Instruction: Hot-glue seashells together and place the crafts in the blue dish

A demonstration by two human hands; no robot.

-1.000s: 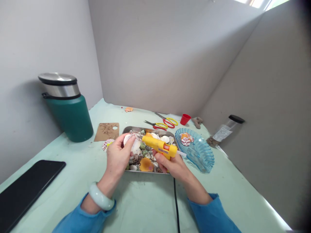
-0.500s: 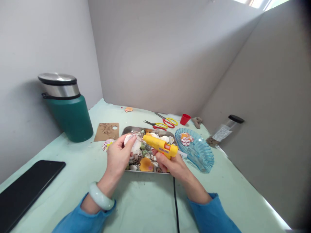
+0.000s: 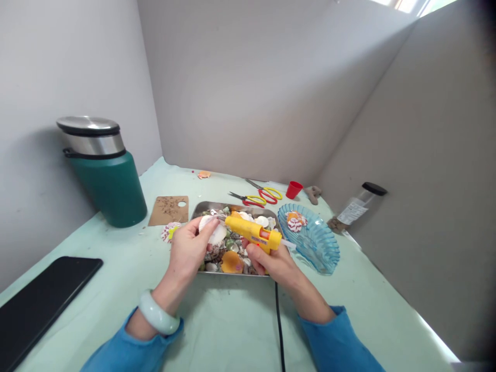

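a person's two bare hands meet over a shallow silver metal tray [image 3: 236, 275] of mixed seashells on a pale green table [image 3: 228, 325]. the left hand [image 3: 189, 243] is nearly closed, its thumb and fingers pinching a pale, rounded white seashell [image 3: 217, 235] above the left part of the tray. the right hand [image 3: 269, 258] is wrapped around the grip of a yellow plastic glue gun [image 3: 250, 230]; the fingers behind the grip are mostly hidden, so how far the trigger is pressed cannot be told.

the glue gun is in the air over the tray, just right of the seashell. its long axis runs nearly level across the view, tipped slightly: the nozzle end points to the person's left, at the seashell, and sits a little higher in the view than the rear. a whitish glue stick [image 3: 289, 244] pokes out of the rear, toward a clear blue scalloped dish [image 3: 323, 250].

the step in hand looks like putting glue on the seashell; whether the nozzle touches it is too small to tell. the next move seems to call for a steady pinch, fingertips clear of the hot tip, and a small, controlled squeeze.
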